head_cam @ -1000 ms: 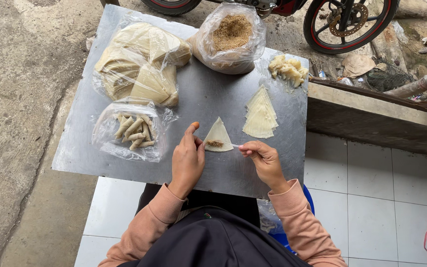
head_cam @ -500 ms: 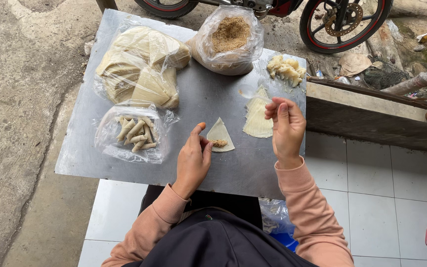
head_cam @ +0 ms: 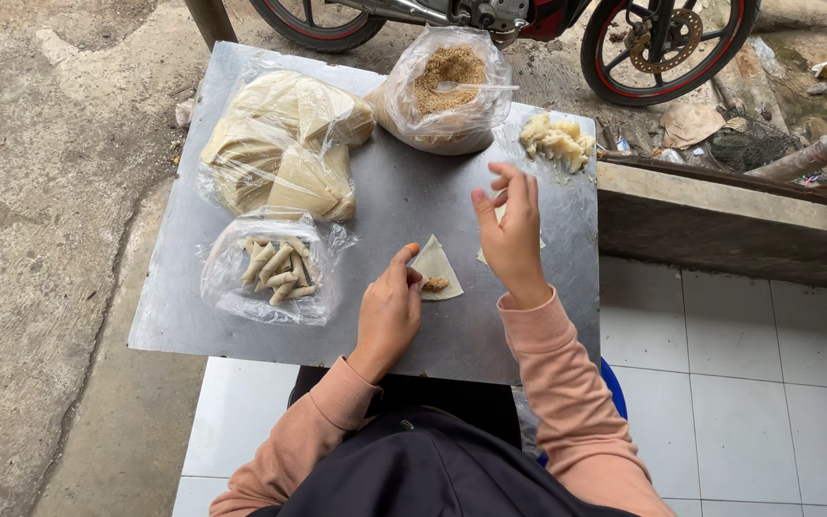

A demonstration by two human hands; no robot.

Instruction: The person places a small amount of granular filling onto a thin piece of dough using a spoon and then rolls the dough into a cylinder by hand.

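Left hand: our fingertips pin the triangular wrapper, keeping the filling centred.
Right hand: raised at 1 o'clock, fingers loose, holding nothing.

The bench is seen as dull brushed sheet metal, smooth and faintly reflective. The bags are of clear, glossy, crinkled plastic. The wrapper looks thin, matt and doughy. Rough concrete and glossy white tiles are shown.
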